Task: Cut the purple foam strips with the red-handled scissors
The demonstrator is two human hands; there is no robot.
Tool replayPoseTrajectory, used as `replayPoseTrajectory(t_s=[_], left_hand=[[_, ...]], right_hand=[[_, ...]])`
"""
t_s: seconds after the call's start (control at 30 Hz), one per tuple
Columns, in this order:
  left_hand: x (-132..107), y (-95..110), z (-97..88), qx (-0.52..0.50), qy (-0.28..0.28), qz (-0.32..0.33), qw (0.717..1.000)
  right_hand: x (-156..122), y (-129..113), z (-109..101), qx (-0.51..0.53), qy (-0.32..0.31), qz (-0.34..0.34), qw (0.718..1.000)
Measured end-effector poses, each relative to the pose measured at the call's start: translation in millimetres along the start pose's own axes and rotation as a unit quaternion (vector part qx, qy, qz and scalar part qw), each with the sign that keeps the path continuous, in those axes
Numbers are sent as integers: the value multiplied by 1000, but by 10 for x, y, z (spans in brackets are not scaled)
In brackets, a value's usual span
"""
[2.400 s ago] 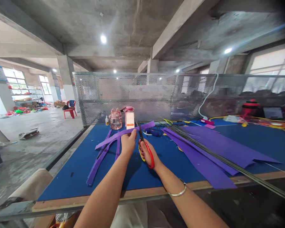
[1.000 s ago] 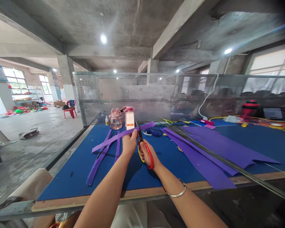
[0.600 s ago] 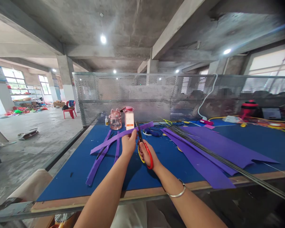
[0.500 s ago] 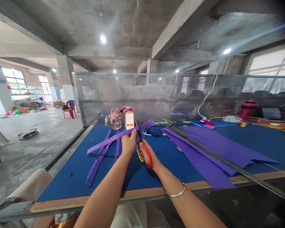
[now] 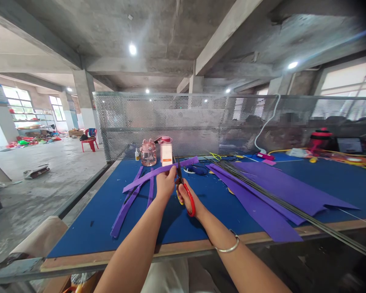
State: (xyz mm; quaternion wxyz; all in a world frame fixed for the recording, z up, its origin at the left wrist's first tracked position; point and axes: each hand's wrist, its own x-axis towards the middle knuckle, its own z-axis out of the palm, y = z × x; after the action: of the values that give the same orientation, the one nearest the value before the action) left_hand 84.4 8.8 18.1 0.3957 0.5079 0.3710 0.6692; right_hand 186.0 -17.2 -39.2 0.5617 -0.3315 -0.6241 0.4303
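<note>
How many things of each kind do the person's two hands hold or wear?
Long purple foam-like strip, in the left hand: 1
Red-handled metal scissors, in the right hand: 1
Thin silver bangle, on the right wrist: 1
Total: 3

left hand [image 5: 164, 185] and right hand [image 5: 187, 197] side by side over middle of tabletop [image 5: 88, 228]. left hand on strip [image 5: 146, 176], right hand in scissors [image 5: 183, 185], blades just right of left hand. strip raised, running out to both sides. loose strips [image 5: 125, 207] flat on tabletop beneath, to left. sheets [image 5: 271, 187] spread right of hands, rods [image 5: 293, 209] lying across them. bottle [image 5: 148, 153] and box [image 5: 166, 154] behind hands, before mesh screen [image 5: 158, 122] along far edge. chair [image 5: 90, 139] on floor far left.
</note>
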Motion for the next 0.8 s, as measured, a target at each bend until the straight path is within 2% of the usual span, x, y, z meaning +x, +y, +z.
replayPoseTrajectory(t_s=[0.17, 0.33, 0.5, 0.8], left_hand=[[-1, 8, 11, -2, 4, -17, 1000], [9, -56, 26, -27, -14, -33, 999], [17, -68, 23, -16, -8, -24, 1000], [0, 3, 11, -23, 12, -20, 999]], right_hand=[[5, -7, 11, 2, 12, -1, 1000], [0, -58, 53, 51, 15, 14, 998], [-9, -147, 80, 76, 24, 44, 996], [-12, -135, 56, 18, 39, 25, 999]])
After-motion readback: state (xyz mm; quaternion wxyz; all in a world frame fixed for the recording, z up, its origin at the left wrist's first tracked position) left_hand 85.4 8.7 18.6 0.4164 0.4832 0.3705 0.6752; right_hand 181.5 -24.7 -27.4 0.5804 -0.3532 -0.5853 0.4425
